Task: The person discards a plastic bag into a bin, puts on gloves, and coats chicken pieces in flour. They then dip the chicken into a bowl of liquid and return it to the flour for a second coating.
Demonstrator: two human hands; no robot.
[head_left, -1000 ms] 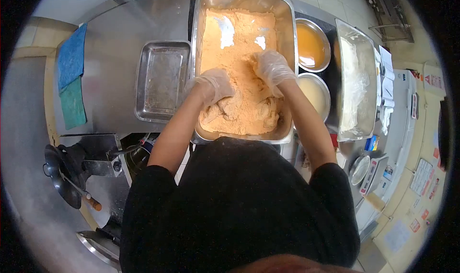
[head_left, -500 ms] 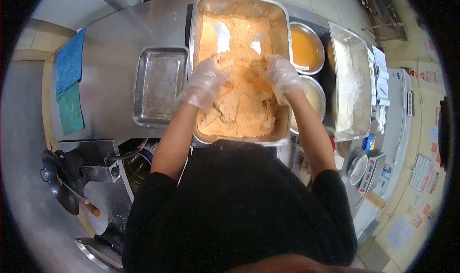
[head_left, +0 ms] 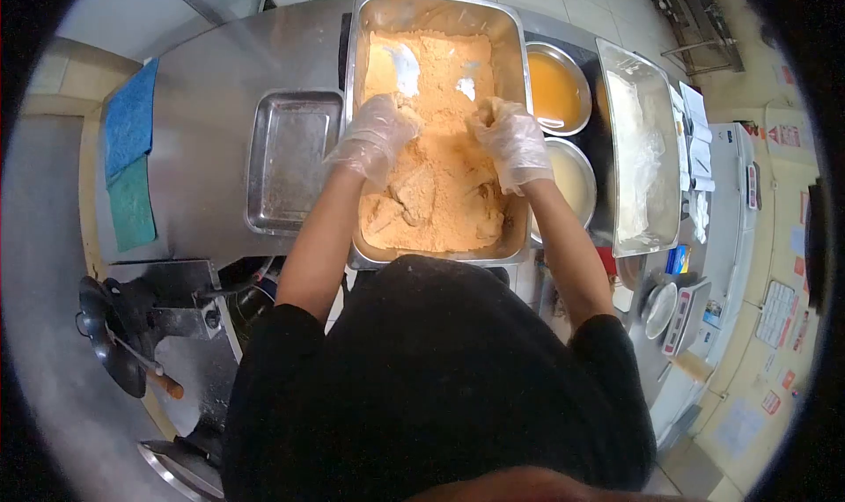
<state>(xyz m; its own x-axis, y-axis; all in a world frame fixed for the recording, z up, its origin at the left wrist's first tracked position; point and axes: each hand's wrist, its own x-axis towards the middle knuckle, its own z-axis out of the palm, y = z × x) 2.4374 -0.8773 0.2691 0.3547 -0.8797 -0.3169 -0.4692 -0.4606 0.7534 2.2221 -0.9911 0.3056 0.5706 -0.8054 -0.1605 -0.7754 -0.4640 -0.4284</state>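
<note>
A deep metal tray [head_left: 354, 62] holds orange breading powder [head_left: 440, 145], with several coated pieces [head_left: 414, 194] lying in its near half. My left hand [head_left: 380, 136], in a clear plastic glove, is at the tray's left side, its fingers closed round a coated piece. Opposite it, my right hand [head_left: 512, 141], gloved too, is closed on another coated piece [head_left: 487, 113] near the right wall. Both hands are above the powder. Bare metal of the tray floor shows through in two spots at the far half.
To the left lie an empty shallow tray [head_left: 295, 163] and blue and green cloths [head_left: 129, 119]. On the right are a bowl of orange liquid [head_left: 556, 90], a bowl of pale liquid [head_left: 568, 180], a white-flour tray [head_left: 629, 150] and a scale [head_left: 682, 321].
Both hands have lifted slightly from the powder and their fingers have closed more tightly. The dust between them has thinned, and the view has shifted a little.
</note>
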